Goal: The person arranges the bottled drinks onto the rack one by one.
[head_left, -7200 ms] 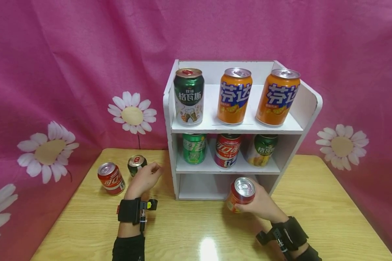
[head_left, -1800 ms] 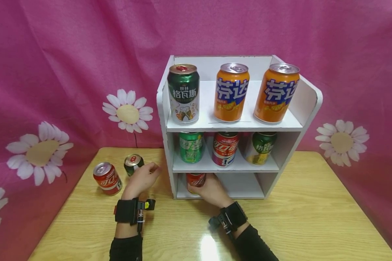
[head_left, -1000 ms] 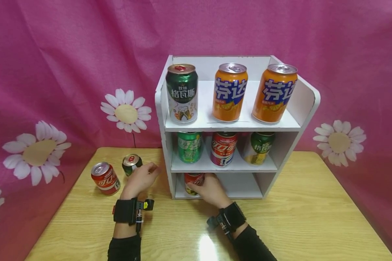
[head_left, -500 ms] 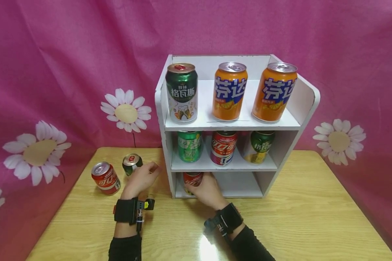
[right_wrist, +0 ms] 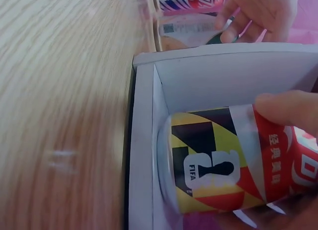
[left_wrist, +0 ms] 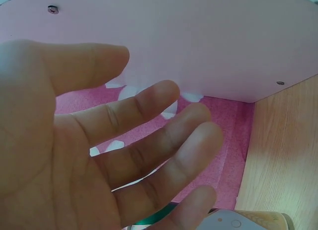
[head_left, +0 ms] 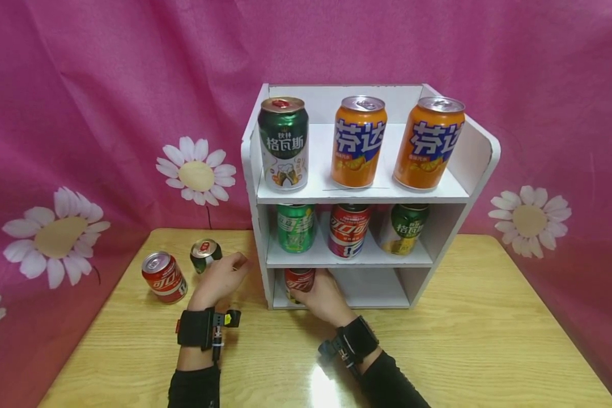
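My right hand (head_left: 325, 297) holds a red cola can (head_left: 298, 279) upright at the left end of the bottom shelf. In the right wrist view the can (right_wrist: 218, 160) shows a yellow, black and red pattern by its base, with the thumb (right_wrist: 288, 110) along its side. My left hand (head_left: 221, 280) holds nothing; its fingers are relaxed and loosely bent in the left wrist view. It hovers between the white shelf unit's (head_left: 259, 226) left side and a dark green can (head_left: 205, 255) on the table. Another red cola can (head_left: 165, 277) stands farther left.
On the top shelf stand a green-and-white kvass can (head_left: 284, 143) and two orange soda cans (head_left: 359, 141). The middle shelf bears a green can (head_left: 296, 228), a red cola can (head_left: 349, 230) and a green-and-gold can (head_left: 406, 229). A pink curtain (head_left: 132, 68) hangs behind the wooden table (head_left: 464, 340).
My right hand has carried the red cola can from in front of the shelf unit into the bottom shelf's left end, then shifted it slightly. The left hand has stayed put.
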A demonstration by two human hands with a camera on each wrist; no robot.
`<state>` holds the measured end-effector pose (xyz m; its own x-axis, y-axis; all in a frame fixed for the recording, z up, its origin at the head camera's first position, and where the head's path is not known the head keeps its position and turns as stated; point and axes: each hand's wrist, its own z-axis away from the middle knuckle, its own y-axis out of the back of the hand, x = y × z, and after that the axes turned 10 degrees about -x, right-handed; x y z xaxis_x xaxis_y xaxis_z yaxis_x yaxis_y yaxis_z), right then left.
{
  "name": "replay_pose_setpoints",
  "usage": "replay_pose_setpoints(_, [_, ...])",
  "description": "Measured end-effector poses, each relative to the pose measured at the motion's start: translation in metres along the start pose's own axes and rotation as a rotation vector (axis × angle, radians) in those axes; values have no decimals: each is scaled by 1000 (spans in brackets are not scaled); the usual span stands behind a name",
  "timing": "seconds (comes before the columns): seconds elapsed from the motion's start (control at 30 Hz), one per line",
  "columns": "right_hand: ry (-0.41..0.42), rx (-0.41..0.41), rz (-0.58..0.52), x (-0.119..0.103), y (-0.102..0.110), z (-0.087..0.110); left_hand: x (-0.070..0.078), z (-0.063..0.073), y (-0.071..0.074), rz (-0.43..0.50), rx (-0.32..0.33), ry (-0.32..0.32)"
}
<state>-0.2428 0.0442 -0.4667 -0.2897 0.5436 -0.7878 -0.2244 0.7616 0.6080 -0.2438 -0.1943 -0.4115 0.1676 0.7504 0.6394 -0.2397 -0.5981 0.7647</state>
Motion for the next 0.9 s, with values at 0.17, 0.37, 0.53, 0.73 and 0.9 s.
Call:
replay_pose_setpoints(0.17, [-25,54,17,-5,-6,0,-1,0,0,7,-2,1])
replay_pose_setpoints(0.37, [-27,165,76,-8,-17,-2,0,0,0,19,-15,19])
replay_pose_setpoints(0.53, [-31,108,31,-7,-12,-1,0,-1,-1,35,-26,15])
replay_pose_setpoints(0.73, [47,-42,-119,-2,2,-2,0,-1,-1,34,-30,4])
replay_pose_setpoints(0.9, [65,-89,-85,1,5,-2,0,-1,-1,-8,-23,4])
